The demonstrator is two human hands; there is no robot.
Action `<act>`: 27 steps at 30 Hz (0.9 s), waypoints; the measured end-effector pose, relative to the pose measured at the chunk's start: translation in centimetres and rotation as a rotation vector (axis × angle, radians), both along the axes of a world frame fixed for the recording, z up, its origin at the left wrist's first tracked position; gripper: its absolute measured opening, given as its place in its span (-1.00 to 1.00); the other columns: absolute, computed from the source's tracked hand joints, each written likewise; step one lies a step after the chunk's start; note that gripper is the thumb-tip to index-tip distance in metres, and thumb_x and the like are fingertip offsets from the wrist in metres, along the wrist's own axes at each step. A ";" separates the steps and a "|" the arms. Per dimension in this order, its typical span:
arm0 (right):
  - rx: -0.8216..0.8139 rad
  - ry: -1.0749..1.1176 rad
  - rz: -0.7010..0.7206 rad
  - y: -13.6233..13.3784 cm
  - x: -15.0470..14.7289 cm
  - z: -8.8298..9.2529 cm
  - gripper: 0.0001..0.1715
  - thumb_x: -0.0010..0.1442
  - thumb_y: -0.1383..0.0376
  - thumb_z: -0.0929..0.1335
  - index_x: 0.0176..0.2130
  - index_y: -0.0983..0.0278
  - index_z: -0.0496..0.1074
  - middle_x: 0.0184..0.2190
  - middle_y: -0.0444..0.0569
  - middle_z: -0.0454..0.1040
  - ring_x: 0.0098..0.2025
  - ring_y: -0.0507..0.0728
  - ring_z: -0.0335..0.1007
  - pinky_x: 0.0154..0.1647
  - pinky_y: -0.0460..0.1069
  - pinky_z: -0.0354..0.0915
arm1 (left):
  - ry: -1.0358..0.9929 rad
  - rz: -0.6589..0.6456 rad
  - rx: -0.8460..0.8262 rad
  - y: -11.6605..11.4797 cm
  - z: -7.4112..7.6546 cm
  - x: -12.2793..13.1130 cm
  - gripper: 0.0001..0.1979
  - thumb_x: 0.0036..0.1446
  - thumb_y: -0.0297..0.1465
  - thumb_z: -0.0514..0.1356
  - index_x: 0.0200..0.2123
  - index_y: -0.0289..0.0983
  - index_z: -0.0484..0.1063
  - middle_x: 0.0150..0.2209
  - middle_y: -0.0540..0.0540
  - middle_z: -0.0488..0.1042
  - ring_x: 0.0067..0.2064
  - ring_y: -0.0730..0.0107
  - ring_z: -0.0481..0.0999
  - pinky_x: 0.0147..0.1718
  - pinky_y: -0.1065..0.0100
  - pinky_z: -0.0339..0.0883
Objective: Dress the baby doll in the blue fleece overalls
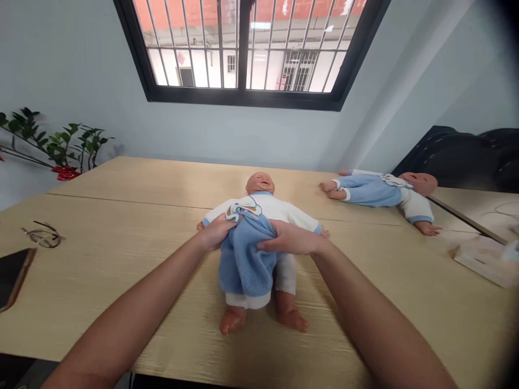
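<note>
A baby doll (261,183) in a white top with blue cuffs lies on its back on the table, head toward the wall and feet toward me. Blue doll pants (247,259) with white cuffs lie bunched over its belly and one leg. A bare foot shows below the cuff; whether that leg is inside is hidden. The other leg, whitish with a bare foot, is uncovered. My left hand (218,232) grips the pants near the waistband, by a loose drawstring. Closed on their other side is my right hand (292,237), thumb on top of the cloth.
A second doll (373,189) in similar clothes lies at the back right. Eyeglasses (44,236) and a dark phone or tablet (15,275) are on the left. A whitish packet (484,256) sits at right, near black chairs (454,154). A potted plant (60,143) stands beyond the left edge.
</note>
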State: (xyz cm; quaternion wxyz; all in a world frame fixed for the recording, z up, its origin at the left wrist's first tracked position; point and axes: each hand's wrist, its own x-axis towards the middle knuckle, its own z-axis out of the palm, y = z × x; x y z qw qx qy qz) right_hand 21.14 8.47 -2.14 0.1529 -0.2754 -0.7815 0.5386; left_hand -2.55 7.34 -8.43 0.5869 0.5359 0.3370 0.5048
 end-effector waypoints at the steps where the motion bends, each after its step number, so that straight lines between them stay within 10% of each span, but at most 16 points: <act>1: 0.020 0.044 -0.059 0.1 0.0 -0.1 -0.48 0.21 0.03 0.52 0.07 0.22 0.57 -0.04 -0.03 0.62 0.02 0.23 0.52 0.11 0.10 0.42 | 0.060 -0.048 0.035 -0.2 0.1 0.0 -0.22 0.07 0.07 0.40 0.22 -0.29 0.47 0.17 -0.29 0.54 0.23 -0.11 0.48 0.31 0.00 0.25; 7: -0.050 0.286 -0.238 0.6 -0.2 -0.9 -0.51 0.26 -0.05 0.48 -0.05 0.28 0.63 -0.16 0.00 0.64 -0.02 0.22 0.54 0.15 0.12 0.39 | 0.342 -0.209 0.236 -0.7 0.6 -0.2 -0.18 0.02 -0.06 0.48 0.30 -0.20 0.40 0.31 -0.21 0.43 0.35 -0.06 0.35 0.42 0.04 0.07; 14: -0.343 0.440 -0.040 0.0 -1.0 -2.3 -0.17 0.14 -0.09 0.56 0.25 0.20 0.44 0.14 0.08 0.53 0.12 0.22 0.50 0.18 0.08 0.40 | -0.081 0.035 -0.016 -0.4 -0.1 0.5 -0.25 0.07 0.01 0.43 0.23 -0.26 0.46 0.12 -0.27 0.58 0.23 -0.07 0.49 0.32 -0.02 0.24; 27: -0.419 0.346 -0.070 0.7 0.0 -3.0 -0.38 0.09 0.05 0.60 0.04 0.31 0.56 -0.09 0.06 0.64 -0.05 0.17 0.58 0.07 0.05 0.45 | 0.046 -0.215 -0.244 -0.2 -1.1 0.0 -0.20 0.08 0.34 0.14 -0.10 -0.26 0.64 -0.18 -0.24 0.68 -0.03 -0.05 0.63 0.02 0.04 0.49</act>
